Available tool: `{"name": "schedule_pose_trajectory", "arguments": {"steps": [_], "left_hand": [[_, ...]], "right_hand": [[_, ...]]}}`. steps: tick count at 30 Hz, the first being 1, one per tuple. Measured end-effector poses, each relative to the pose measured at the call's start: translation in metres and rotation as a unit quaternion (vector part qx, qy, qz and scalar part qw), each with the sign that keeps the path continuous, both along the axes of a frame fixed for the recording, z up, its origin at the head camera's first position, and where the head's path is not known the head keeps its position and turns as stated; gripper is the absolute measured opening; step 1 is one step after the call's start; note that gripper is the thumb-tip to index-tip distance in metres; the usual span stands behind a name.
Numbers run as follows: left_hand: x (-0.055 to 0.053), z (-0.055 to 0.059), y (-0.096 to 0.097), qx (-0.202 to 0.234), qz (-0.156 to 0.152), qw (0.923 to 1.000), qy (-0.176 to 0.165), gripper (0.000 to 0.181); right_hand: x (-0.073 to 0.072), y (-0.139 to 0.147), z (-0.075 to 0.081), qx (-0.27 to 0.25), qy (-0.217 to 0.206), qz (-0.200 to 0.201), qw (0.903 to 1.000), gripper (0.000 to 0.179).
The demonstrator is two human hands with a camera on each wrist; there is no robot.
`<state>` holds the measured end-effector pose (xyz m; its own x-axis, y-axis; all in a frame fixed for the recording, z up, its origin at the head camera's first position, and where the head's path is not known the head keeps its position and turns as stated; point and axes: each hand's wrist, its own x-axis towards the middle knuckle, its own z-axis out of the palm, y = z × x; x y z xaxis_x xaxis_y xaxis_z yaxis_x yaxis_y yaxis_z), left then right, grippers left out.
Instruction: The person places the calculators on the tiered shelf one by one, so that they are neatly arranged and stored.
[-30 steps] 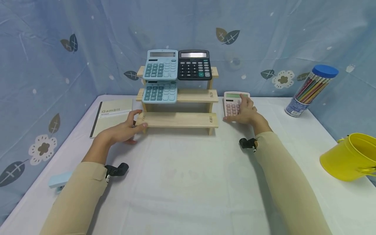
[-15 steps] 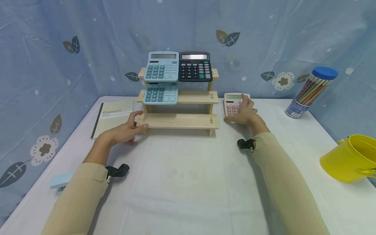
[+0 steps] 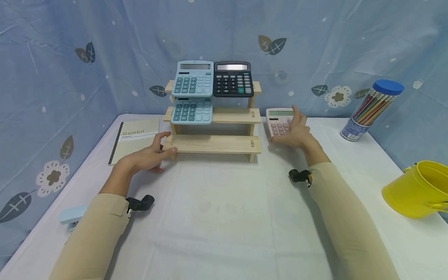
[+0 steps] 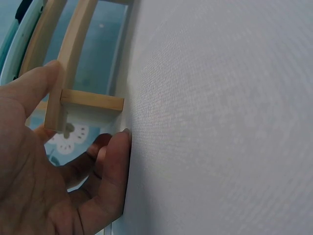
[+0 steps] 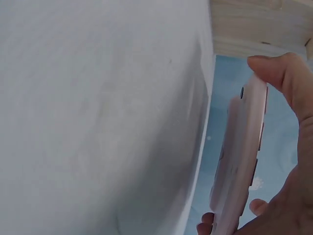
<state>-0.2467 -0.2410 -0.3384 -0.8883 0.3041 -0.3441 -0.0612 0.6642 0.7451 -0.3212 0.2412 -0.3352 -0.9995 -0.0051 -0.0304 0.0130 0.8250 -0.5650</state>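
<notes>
A pink calculator point(image 3: 278, 125) is in my right hand point(image 3: 296, 130), right of a three-tier wooden stand point(image 3: 213, 144). My thumb presses the calculator's near corner, and other fingers hold its far side. In the right wrist view the calculator point(image 5: 247, 147) stands off the white cloth, its underside partly showing. My left hand point(image 3: 145, 157) grips the left end of the stand's lowest board, as the left wrist view also shows. On the top tier sit a light blue calculator point(image 3: 193, 79) and a black calculator point(image 3: 233, 79). Another blue calculator point(image 3: 192, 111) lies on the middle tier's left, its top hidden.
A Gambit notebook point(image 3: 134, 136) lies left of the stand, partly behind my left hand. A light blue stapler point(image 3: 72, 214) is half hidden by my left sleeve. At right are a blue-lidded tub of pencils point(image 3: 371, 111) and a yellow bucket point(image 3: 414, 190).
My right hand has shifted slightly right and the pink calculator has come up a little, its angle changed. My left hand stays on the stand.
</notes>
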Motion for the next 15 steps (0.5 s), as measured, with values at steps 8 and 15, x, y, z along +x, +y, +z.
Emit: {"name": "schedule_pose_trajectory", "arguments": {"steps": [8,15], "left_hand": [[0.001,0.002,0.001,-0.004,-0.001,1.0,0.004,0.093],[0.0,0.0,0.0,-0.006,-0.004,1.0,0.003,0.094]], "right_hand": [[0.013,0.005,0.012,-0.056,0.033,0.008,0.9979,0.147],[0.027,0.008,0.024,-0.101,0.055,0.018,0.9931,0.146]]}}
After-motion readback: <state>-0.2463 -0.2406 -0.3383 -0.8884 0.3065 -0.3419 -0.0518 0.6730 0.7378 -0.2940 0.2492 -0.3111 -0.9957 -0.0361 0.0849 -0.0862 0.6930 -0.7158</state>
